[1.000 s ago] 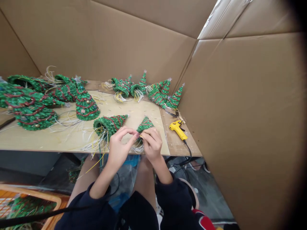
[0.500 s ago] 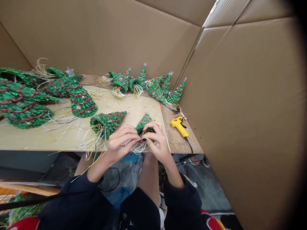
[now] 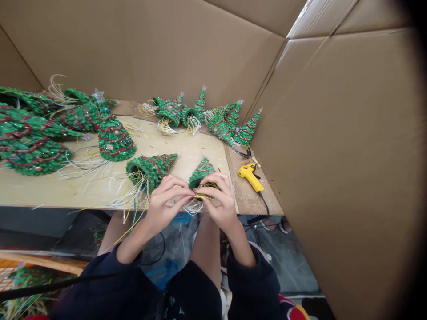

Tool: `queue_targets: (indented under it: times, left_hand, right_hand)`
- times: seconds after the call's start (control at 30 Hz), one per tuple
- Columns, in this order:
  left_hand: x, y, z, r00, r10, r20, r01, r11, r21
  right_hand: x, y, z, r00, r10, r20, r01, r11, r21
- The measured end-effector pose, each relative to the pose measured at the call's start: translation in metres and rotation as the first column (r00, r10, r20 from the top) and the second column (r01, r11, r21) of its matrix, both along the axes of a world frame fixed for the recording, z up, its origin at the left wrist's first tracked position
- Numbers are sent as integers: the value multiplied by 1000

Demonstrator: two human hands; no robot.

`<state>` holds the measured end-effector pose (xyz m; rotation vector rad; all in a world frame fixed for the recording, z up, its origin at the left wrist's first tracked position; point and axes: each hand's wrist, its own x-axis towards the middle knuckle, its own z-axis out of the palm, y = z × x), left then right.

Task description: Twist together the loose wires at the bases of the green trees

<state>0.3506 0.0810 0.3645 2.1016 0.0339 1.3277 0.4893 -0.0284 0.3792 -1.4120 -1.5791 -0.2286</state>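
A small green Christmas tree (image 3: 203,170) lies near the table's front edge, its hollow base toward me. Yellow wires (image 3: 206,194) and white wires (image 3: 192,207) come out of that base. My left hand (image 3: 169,202) pinches at the wire ends from the left, thumb and forefinger together. My right hand (image 3: 220,200) is closed on the yellow wires, its fingertips almost meeting the left ones. The exact wire ends between the fingertips are too small to make out. Just left of my hands a larger tree (image 3: 151,170) lies on its side, wires spilling from its hollow base.
A yellow glue gun (image 3: 251,177) lies on the right, its cord hanging over the edge. Several decorated trees (image 3: 115,140) crowd the left, with more small trees (image 3: 247,128) along the back. Cardboard walls (image 3: 150,49) enclose the table (image 3: 83,189).
My fingertips have shifted slightly left and down, and more yellow wire shows gathered in my right hand. The view has moved a little; the trees and glue gun stay in place.
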Motion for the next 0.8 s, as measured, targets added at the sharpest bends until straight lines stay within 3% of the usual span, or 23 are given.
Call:
queue_targets:
  times: [0.13, 0.3, 0.4, 0.53, 0.8]
  left_hand:
    - [2, 4, -1, 1000, 6, 19, -9, 990, 143]
    - [6, 13, 3, 996, -84, 1, 80, 959, 272]
    - [3, 16, 6, 992, -74, -100, 93, 976, 199]
    - [-8, 10, 6, 979, -48, -196, 45, 999, -21]
    - [-13, -3, 4, 985, -17, -173, 13, 1000, -28]
  right_hand:
    - [2, -2, 5, 996, 63, -69, -64, 998, -22]
    - [11, -4, 14, 985, 130, -116, -146, 978, -150]
    - [11, -4, 15, 989, 112, -96, -124, 984, -128]
    - [5, -4, 8, 1000, 6, -2, -6, 1000, 2]
    - [0, -6, -2, 991, -81, 111, 67, 990, 123]
